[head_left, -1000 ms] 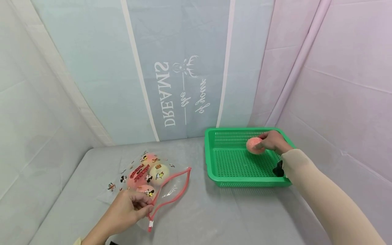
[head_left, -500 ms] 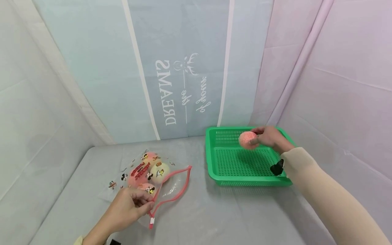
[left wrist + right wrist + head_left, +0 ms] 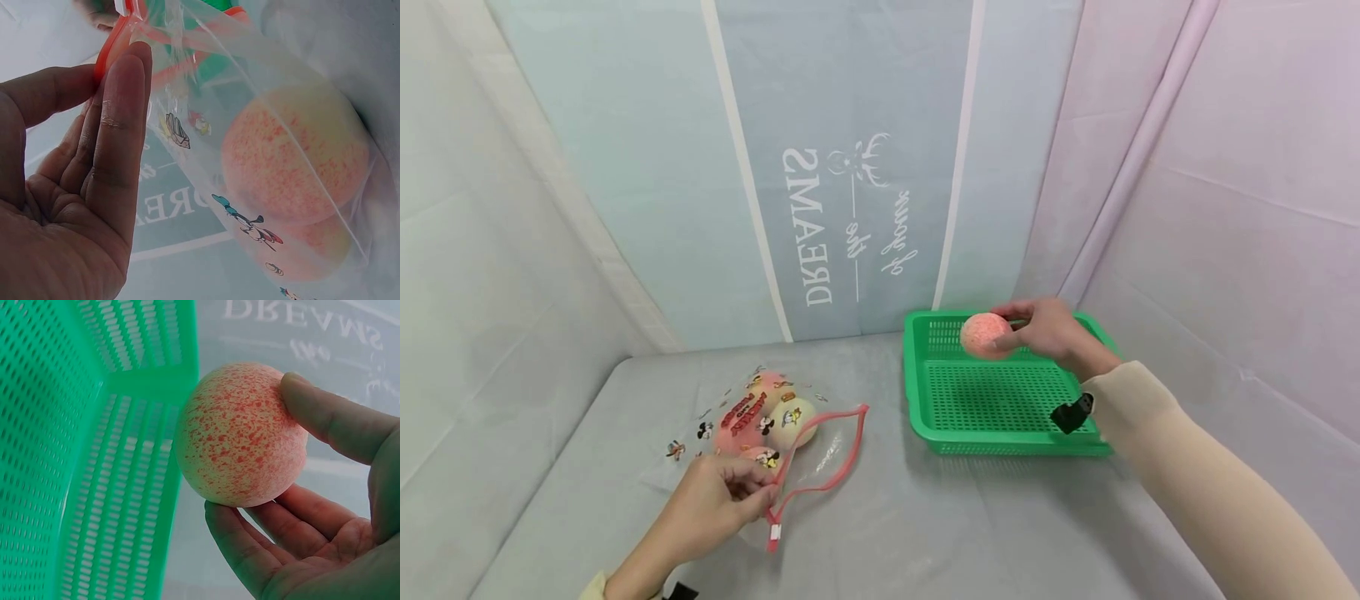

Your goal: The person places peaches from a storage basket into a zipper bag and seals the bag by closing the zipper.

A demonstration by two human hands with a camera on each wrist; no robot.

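Note:
In the head view my right hand (image 3: 1051, 329) grips a speckled pink peach (image 3: 984, 336) above the back of a green plastic basket (image 3: 1000, 439). The right wrist view shows the thumb on one side of that peach and fingertips beneath it. My left hand (image 3: 711, 507) pinches the red zip edge of a clear printed zip bag (image 3: 831, 485), near its white slider (image 3: 775, 532). The bag lies with its mouth parted toward the right. Several peaches rest inside it, one of them paler (image 3: 792, 423); the left wrist view shows a reddish-yellow peach (image 3: 294, 153) through the plastic.
Grey cloth covers the table (image 3: 880, 533). A blue-grey fabric wall (image 3: 865, 100) with white lettering stands behind, and pale fabric walls rise at the left and right. The basket sits close to the right and back walls.
My right hand has lifted the peach from the basket and carried it up and to the left. My left hand still holds the bag's edge, having shifted only slightly.

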